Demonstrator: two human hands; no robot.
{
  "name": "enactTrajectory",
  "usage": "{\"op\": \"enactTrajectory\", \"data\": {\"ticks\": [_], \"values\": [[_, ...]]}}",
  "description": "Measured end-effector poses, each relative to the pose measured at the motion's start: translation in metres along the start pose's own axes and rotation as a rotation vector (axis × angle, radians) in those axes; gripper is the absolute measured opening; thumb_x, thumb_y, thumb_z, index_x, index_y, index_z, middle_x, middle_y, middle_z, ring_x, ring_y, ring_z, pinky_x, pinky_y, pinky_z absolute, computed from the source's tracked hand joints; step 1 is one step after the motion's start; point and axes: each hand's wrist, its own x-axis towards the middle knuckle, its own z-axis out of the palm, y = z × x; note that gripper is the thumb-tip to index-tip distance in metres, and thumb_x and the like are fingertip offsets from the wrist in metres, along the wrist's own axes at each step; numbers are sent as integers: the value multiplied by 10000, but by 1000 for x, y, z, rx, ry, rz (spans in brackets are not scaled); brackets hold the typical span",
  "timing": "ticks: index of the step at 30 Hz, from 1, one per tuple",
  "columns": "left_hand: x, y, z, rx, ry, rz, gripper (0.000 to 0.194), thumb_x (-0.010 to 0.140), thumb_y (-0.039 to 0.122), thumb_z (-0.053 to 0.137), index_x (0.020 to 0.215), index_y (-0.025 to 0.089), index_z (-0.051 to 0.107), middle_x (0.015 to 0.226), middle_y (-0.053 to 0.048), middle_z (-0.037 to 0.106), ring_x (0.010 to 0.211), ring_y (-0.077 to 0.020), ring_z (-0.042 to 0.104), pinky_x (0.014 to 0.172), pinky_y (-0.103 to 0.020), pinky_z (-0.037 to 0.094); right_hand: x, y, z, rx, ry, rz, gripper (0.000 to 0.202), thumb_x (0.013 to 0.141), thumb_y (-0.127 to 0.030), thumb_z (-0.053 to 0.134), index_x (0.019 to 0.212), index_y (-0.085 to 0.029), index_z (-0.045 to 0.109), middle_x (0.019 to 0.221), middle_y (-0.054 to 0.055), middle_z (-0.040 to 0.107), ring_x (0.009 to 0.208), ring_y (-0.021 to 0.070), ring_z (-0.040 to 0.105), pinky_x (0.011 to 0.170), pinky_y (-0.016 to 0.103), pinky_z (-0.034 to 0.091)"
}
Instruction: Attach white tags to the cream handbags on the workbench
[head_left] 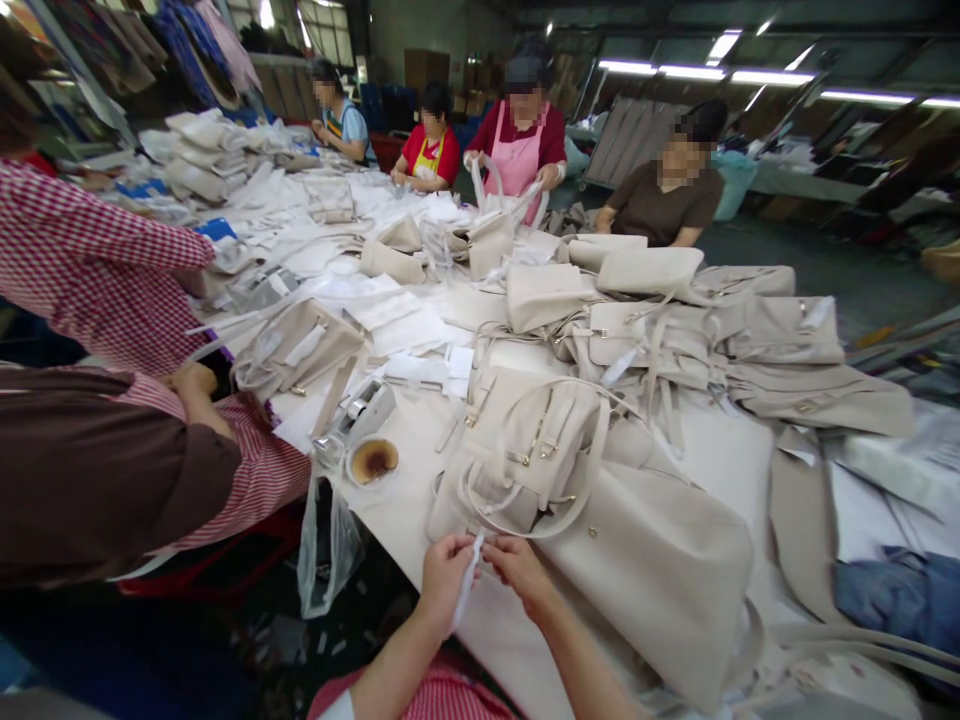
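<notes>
At the table's near edge, my left hand (447,572) is closed on a narrow white strip (468,580), which hangs down beside its fingers. My right hand (517,566) pinches at the strip's upper end, close to the left fingertips. Just beyond both hands lies a beige bag (536,440) with looped handles and gold-coloured buckles. A larger beige bag (652,560) lies flat to the right of my hands, with one small metal ring showing on it.
Beige bags (637,330) are heaped across the table (420,430). A brown-stained dish (373,461) and a metal dispenser (360,415) stand left of centre. A plastic bag (328,550) hangs from the edge. Several people surround the table, one close at left.
</notes>
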Motion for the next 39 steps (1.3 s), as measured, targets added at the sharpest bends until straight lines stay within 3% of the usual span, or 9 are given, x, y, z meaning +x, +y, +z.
{"op": "enactTrajectory", "data": {"ticks": [4, 9, 12, 19, 27, 31, 34, 36, 39], "values": [[1, -7, 4, -124, 64, -124, 231, 656, 356, 679, 691, 196, 517, 513, 17, 593, 470, -143, 585, 443, -229, 425, 2, 6, 11, 163, -14, 36, 286, 574, -392, 741, 710, -154, 658, 509, -55, 514, 451, 52, 367, 462, 193, 225], [0, -11, 5, -223, 97, -199, 315, 598, 314, 719, 658, 227, 423, 455, 45, 563, 435, -140, 566, 425, -226, 411, 3, 3, 17, 349, -66, 14, 277, 537, -272, 741, 776, -174, 641, 625, -27, 640, 543, 101, 514, 546, 223, 394], [1, -12, 4, -261, 88, -231, 342, 584, 312, 749, 641, 221, 425, 455, 48, 550, 452, -144, 582, 431, -223, 414, 4, 0, 15, 439, -124, -14, 269, 530, -238, 713, 776, -173, 627, 672, -9, 664, 608, 129, 558, 572, 237, 420], [-2, -13, 0, -321, 38, -253, 358, 554, 305, 802, 645, 201, 472, 485, 53, 552, 458, -135, 583, 453, -226, 417, 4, 3, 15, 525, -251, -19, 302, 627, -408, 762, 733, -161, 624, 646, 3, 637, 595, 136, 571, 558, 257, 427], [-2, -14, -3, -368, -35, -333, 322, 572, 270, 782, 617, 195, 472, 468, 21, 569, 415, -115, 535, 449, -220, 396, -4, 16, 9, 543, -211, -55, 457, 558, -290, 843, 966, -168, 678, 932, 61, 725, 846, 197, 674, 828, 347, 480], [-3, -15, -3, -360, -56, -353, 286, 569, 264, 765, 603, 187, 492, 479, 5, 581, 403, -113, 520, 455, -232, 407, -11, 19, 13, 612, -220, -53, 423, 532, -183, 788, 940, -194, 677, 1026, 66, 721, 914, 209, 666, 778, 315, 492], [-8, -15, 0, -343, -29, -269, 295, 550, 267, 769, 611, 197, 488, 498, 31, 582, 469, -122, 562, 498, -228, 428, -16, 19, 17, 660, -222, -52, 355, 594, -253, 745, 937, -210, 665, 981, 64, 729, 886, 205, 662, 698, 287, 486], [-10, -15, 3, -322, -9, -210, 303, 520, 264, 783, 635, 199, 510, 531, 51, 590, 518, -122, 587, 551, -231, 456, -15, 19, 18, 577, -206, -92, 390, 637, -374, 733, 982, -212, 649, 922, 64, 729, 806, 198, 659, 616, 264, 460], [-10, -13, 5, -263, -12, -182, 330, 466, 274, 807, 630, 202, 529, 528, 53, 599, 527, -144, 601, 576, -262, 476, -11, 20, 15, 134, -163, -222, 472, 734, -571, 610, 1035, -208, 629, 807, 53, 707, 630, 171, 613, 514, 244, 398]]}}
